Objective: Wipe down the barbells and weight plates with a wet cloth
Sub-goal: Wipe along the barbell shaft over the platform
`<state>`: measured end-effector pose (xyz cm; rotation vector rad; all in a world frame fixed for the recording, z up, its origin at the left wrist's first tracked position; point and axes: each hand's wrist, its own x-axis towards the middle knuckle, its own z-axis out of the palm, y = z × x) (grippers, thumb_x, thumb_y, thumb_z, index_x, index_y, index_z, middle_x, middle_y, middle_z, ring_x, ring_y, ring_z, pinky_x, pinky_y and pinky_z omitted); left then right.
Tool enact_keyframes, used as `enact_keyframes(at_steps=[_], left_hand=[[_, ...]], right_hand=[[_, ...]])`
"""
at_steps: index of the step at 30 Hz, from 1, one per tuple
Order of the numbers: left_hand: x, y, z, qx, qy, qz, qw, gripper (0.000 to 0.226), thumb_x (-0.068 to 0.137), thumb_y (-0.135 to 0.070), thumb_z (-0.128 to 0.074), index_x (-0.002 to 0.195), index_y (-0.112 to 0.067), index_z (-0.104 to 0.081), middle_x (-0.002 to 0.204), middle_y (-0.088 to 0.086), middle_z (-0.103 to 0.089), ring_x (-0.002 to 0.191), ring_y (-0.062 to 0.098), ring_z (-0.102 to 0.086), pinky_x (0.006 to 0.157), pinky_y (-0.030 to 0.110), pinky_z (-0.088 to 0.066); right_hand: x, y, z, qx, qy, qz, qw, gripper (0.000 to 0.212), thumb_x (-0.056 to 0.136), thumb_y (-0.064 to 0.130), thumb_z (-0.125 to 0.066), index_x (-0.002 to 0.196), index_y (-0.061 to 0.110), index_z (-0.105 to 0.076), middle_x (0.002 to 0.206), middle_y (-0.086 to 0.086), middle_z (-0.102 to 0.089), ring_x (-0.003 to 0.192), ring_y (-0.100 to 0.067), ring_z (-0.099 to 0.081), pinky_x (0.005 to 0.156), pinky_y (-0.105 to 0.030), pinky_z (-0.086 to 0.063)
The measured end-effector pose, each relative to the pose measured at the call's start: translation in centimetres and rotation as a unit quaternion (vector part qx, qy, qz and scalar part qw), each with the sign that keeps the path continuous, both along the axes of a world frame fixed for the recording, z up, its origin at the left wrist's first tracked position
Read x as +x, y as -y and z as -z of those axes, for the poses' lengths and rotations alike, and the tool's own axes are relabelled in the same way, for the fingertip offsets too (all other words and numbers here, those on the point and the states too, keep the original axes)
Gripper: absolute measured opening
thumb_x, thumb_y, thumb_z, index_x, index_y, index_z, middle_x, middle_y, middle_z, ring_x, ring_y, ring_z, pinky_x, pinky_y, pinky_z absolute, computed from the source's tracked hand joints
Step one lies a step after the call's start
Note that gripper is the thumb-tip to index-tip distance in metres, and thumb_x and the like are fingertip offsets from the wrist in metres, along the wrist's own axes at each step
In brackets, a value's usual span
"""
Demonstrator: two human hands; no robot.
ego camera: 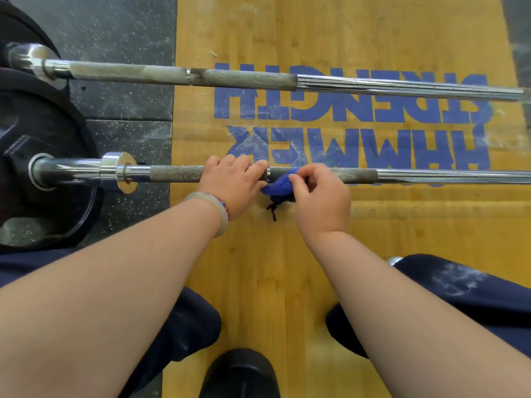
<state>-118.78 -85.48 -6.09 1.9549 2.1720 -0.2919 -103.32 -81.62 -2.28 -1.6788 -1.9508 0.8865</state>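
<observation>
Two barbells lie across the floor. On the near barbell [178, 173], my left hand [232, 185] rests over the knurled shaft, fingers curled on the bar. Just to its right, my right hand [319, 196] pinches a blue cloth [280, 186] that is bunched against the bar's near side; a black thread hangs below the cloth. The far barbell [244, 79] has a dull, chalky knurled section. Black weight plates [43, 133] sit on the bars' left ends.
Under the bars lies a wooden platform [287, 254] with blue lettering, and speckled black rubber flooring [123, 30] is to the left. My dark trousers [459, 288] and a black shoe [241, 372] are near the bottom edge.
</observation>
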Motion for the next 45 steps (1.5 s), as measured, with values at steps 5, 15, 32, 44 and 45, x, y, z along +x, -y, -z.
enact_keyframes(at_steps=[5, 15, 32, 44, 45], left_hand=[[0.0, 0.0, 0.0, 0.003, 0.010, -0.004, 1.000, 0.043, 0.100, -0.048, -0.022, 0.140, -0.033, -0.029, 0.121, -0.005, -0.049, 0.106, 0.022, -0.048, 0.091, 0.037, -0.031], [0.0, 0.0, -0.1, 0.003, 0.008, -0.003, 1.000, 0.043, 0.101, -0.048, -0.022, 0.141, -0.034, -0.028, 0.121, -0.004, -0.050, 0.105, 0.022, -0.048, 0.091, 0.037, -0.031], [0.1, 0.0, -0.1, 0.006, -0.002, -0.003, 1.000, 0.043, 0.101, -0.048, -0.021, 0.141, -0.034, -0.027, 0.121, -0.005, -0.049, 0.106, 0.021, -0.048, 0.091, 0.036, -0.031], [0.1, 0.1, 0.0, 0.009, 0.002, -0.005, 1.000, 0.043, 0.101, -0.049, -0.022, 0.141, -0.033, -0.028, 0.120, -0.004, -0.049, 0.105, 0.021, -0.048, 0.091, 0.037, -0.031], [0.0, 0.1, 0.1, 0.011, -0.001, -0.003, 1.000, 0.043, 0.101, -0.049, -0.021, 0.140, -0.033, -0.028, 0.119, -0.004, -0.050, 0.105, 0.021, -0.049, 0.090, 0.037, -0.031]], right_hand=[[0.6, -0.4, 0.0, -0.218, -0.087, 0.138, 0.962, 0.029, 0.086, 0.030, -0.069, 0.113, 0.018, -0.064, 0.089, 0.008, -0.064, 0.086, -0.010, -0.061, 0.070, -0.021, -0.047], [1.6, -0.7, -1.0, -0.260, -0.228, 0.145, 0.927, 0.030, 0.091, 0.036, -0.062, 0.068, 0.018, -0.063, 0.065, 0.006, -0.060, 0.062, -0.006, -0.053, 0.065, -0.021, -0.047], [-1.1, 0.0, 2.7, 0.125, 0.025, -0.077, 0.989, 0.024, 0.089, 0.007, -0.055, 0.109, -0.002, -0.065, 0.088, -0.013, -0.054, 0.076, -0.028, -0.054, 0.070, -0.035, -0.049], [1.2, 1.9, 5.1, 0.187, 0.096, -0.208, 0.955, 0.020, 0.085, -0.001, -0.062, 0.105, -0.004, -0.066, 0.090, -0.014, -0.055, 0.073, -0.030, -0.052, 0.062, -0.041, -0.051], [1.2, 1.9, 5.1, 0.192, 0.095, -0.213, 0.953, 0.024, 0.084, -0.002, -0.064, 0.108, -0.004, -0.066, 0.091, -0.014, -0.056, 0.074, -0.030, -0.053, 0.063, -0.039, -0.052]])
